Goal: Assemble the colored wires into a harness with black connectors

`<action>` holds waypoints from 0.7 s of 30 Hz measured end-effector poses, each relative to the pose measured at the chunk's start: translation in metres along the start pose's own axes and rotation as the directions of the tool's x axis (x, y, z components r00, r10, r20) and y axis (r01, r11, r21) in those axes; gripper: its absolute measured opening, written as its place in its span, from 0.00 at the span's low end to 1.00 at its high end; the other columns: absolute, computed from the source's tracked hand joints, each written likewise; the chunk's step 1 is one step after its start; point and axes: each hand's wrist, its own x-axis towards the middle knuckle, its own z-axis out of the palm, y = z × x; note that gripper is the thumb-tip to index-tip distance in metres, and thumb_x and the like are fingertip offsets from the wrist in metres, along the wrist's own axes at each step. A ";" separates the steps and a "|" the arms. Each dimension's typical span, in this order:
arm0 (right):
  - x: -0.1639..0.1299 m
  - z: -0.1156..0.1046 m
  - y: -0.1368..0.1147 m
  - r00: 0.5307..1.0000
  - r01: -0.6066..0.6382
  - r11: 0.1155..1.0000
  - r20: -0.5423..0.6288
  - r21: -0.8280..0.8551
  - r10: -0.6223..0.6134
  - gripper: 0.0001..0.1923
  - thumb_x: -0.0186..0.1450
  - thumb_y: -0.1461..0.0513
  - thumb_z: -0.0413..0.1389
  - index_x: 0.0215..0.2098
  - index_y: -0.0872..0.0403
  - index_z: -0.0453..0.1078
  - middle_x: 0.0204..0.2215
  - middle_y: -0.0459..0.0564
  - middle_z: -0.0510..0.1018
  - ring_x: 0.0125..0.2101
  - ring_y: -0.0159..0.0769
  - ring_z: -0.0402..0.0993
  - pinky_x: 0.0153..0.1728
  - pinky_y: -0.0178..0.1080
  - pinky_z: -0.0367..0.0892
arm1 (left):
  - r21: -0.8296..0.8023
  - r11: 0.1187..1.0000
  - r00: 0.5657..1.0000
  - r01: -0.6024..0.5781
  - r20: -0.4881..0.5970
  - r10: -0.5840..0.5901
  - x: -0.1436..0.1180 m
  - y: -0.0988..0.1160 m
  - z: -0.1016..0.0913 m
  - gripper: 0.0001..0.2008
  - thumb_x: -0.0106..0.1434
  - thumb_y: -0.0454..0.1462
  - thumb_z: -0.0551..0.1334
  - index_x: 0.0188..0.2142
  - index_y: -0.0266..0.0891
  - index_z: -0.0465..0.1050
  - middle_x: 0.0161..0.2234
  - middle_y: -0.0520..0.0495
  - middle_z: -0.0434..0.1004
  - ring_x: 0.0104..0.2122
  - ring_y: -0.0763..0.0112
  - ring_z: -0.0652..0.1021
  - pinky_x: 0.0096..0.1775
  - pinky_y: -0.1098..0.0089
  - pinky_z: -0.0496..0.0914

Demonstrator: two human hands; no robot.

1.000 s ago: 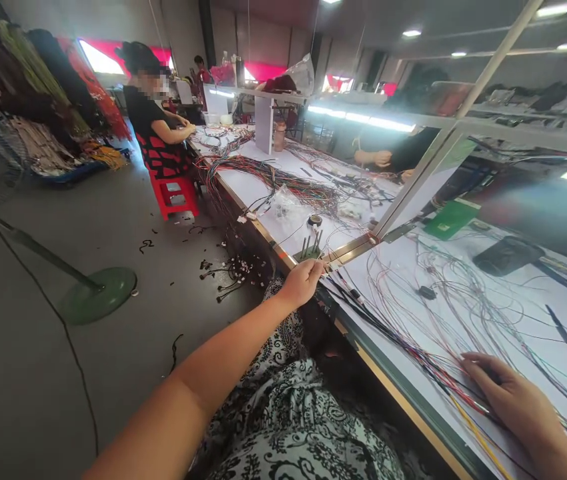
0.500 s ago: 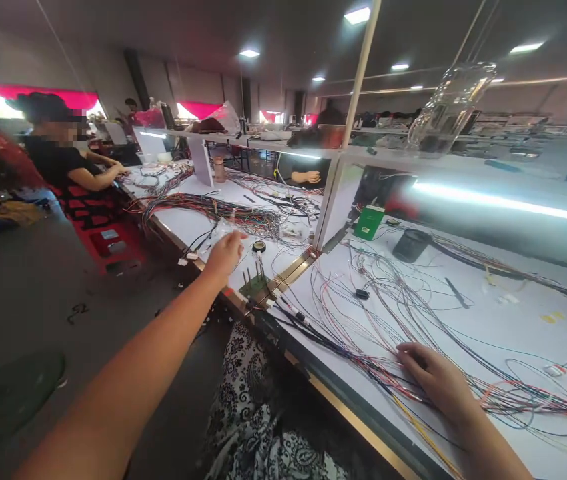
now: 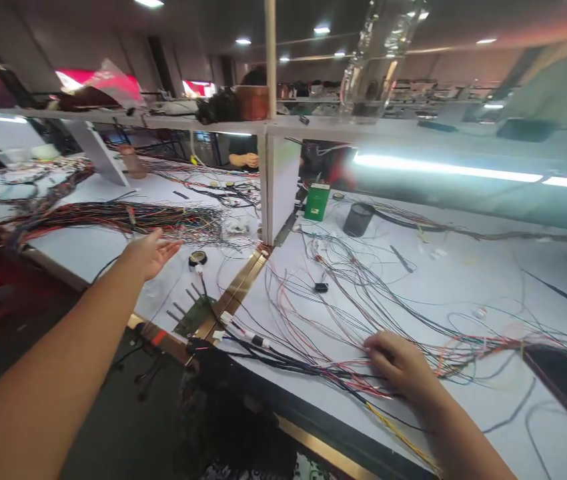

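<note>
My left hand (image 3: 151, 257) is stretched out over the left table, fingers extended and apart, with nothing in them. Just beyond it lies a thick bundle of many-coloured wires (image 3: 88, 217). A roll of black tape (image 3: 197, 259) sits to its right, and a green block with upright metal pins (image 3: 196, 313) is nearer the table edge. On the right table my right hand (image 3: 398, 363) rests low with curled fingers, closed on a loose bundle of thin wires (image 3: 333, 373); its fingertips are partly hidden. White connectors (image 3: 227, 319) end the black-sleeved wires at the left.
A green box (image 3: 317, 202) and a dark cup (image 3: 358, 220) stand by the white divider (image 3: 283, 187). A black connector (image 3: 321, 288) and a dark phone-like object (image 3: 563, 380) lie on the right table. A shelf (image 3: 388, 129) runs above. A co-worker's hand (image 3: 244, 160) shows behind.
The view has turned right, so the tables sit further left. My left hand's fingers have spread out. My right hand stays at the wires.
</note>
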 end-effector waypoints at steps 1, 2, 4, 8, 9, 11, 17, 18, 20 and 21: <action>0.000 -0.001 -0.001 1.000 -0.002 1.000 -0.006 0.007 0.002 0.12 0.64 0.61 0.46 0.38 0.51 0.70 0.33 0.50 0.76 0.36 0.40 0.72 0.38 0.42 0.67 | 0.039 0.999 0.999 -0.037 -0.012 0.038 -0.001 -0.004 0.005 0.07 0.69 0.33 0.50 0.35 0.35 0.64 0.30 0.49 0.70 0.34 0.72 0.76 0.34 0.71 0.73; 0.000 -0.001 -0.002 1.000 -0.006 1.000 -0.013 0.013 0.007 0.12 0.64 0.62 0.46 0.40 0.51 0.70 0.33 0.50 0.76 0.36 0.39 0.71 0.38 0.43 0.67 | 0.097 0.990 0.994 -0.098 -0.029 0.101 -0.005 -0.009 0.010 0.04 0.68 0.34 0.53 0.38 0.36 0.65 0.32 0.50 0.71 0.36 0.71 0.76 0.36 0.69 0.72; 0.000 -0.002 -0.004 0.999 -0.021 0.999 -0.029 0.031 0.022 0.14 0.62 0.64 0.46 0.43 0.51 0.70 0.33 0.49 0.75 0.35 0.38 0.71 0.38 0.42 0.66 | 0.245 0.943 0.972 -0.225 -0.013 0.235 -0.026 -0.021 0.026 0.10 0.61 0.36 0.63 0.43 0.41 0.68 0.37 0.52 0.73 0.40 0.66 0.75 0.41 0.66 0.71; -0.004 -0.003 -0.006 0.995 -0.056 0.987 -0.077 0.154 0.069 0.15 0.61 0.64 0.48 0.46 0.51 0.68 0.32 0.47 0.74 0.33 0.36 0.70 0.37 0.40 0.66 | 0.401 0.608 0.695 -0.686 0.609 0.382 -0.114 -0.059 0.074 0.11 0.58 0.40 0.64 0.41 0.44 0.76 0.44 0.48 0.78 0.45 0.58 0.75 0.50 0.58 0.68; -0.006 -0.003 -0.005 0.992 -0.064 0.974 -0.090 0.216 0.085 0.15 0.62 0.64 0.48 0.46 0.51 0.67 0.32 0.47 0.73 0.33 0.35 0.70 0.37 0.40 0.66 | 0.303 0.508 0.522 -0.806 0.769 0.369 -0.140 -0.070 0.089 0.12 0.62 0.41 0.60 0.44 0.44 0.75 0.46 0.47 0.77 0.48 0.59 0.75 0.53 0.58 0.66; -0.010 -0.003 -0.004 0.988 -0.075 0.933 -0.102 0.351 0.117 0.13 0.63 0.62 0.49 0.47 0.51 0.66 0.31 0.47 0.73 0.32 0.34 0.70 0.35 0.38 0.66 | 0.135 0.341 0.242 -0.930 0.924 0.295 -0.189 -0.091 0.118 0.15 0.66 0.41 0.55 0.49 0.42 0.73 0.51 0.44 0.75 0.52 0.60 0.73 0.56 0.55 0.62; -0.014 -0.004 -0.002 0.987 -0.041 0.891 -0.119 0.452 0.106 0.12 0.65 0.59 0.52 0.47 0.51 0.67 0.33 0.47 0.74 0.33 0.35 0.71 0.35 0.38 0.68 | 0.147 0.209 0.189 -0.967 0.963 0.192 -0.253 -0.133 0.168 0.20 0.68 0.45 0.52 0.54 0.40 0.67 0.50 0.43 0.75 0.52 0.59 0.71 0.60 0.50 0.56; -0.013 -0.004 -0.002 0.987 -0.030 0.914 -0.132 0.405 0.091 0.11 0.65 0.59 0.52 0.46 0.51 0.67 0.33 0.48 0.75 0.33 0.35 0.71 0.37 0.39 0.68 | 0.151 0.208 0.192 -0.966 0.961 0.197 -0.256 -0.137 0.169 0.19 0.68 0.45 0.52 0.54 0.41 0.68 0.48 0.43 0.75 0.50 0.59 0.72 0.59 0.50 0.57; -0.009 -0.004 -0.003 0.987 -0.006 0.956 -0.150 0.293 0.052 0.11 0.65 0.60 0.51 0.46 0.50 0.68 0.34 0.48 0.75 0.34 0.35 0.71 0.39 0.39 0.67 | 0.154 0.195 0.198 -0.969 0.953 0.230 -0.261 -0.145 0.167 0.17 0.67 0.45 0.53 0.51 0.41 0.70 0.47 0.44 0.75 0.49 0.59 0.72 0.58 0.51 0.58; -0.008 -0.004 -0.003 0.988 0.003 0.969 -0.151 0.247 0.036 0.11 0.65 0.61 0.51 0.45 0.50 0.68 0.34 0.48 0.75 0.34 0.35 0.71 0.39 0.39 0.67 | 0.163 0.188 0.208 -0.969 0.944 0.254 -0.264 -0.148 0.165 0.16 0.67 0.44 0.54 0.50 0.41 0.71 0.47 0.44 0.74 0.49 0.59 0.71 0.58 0.52 0.59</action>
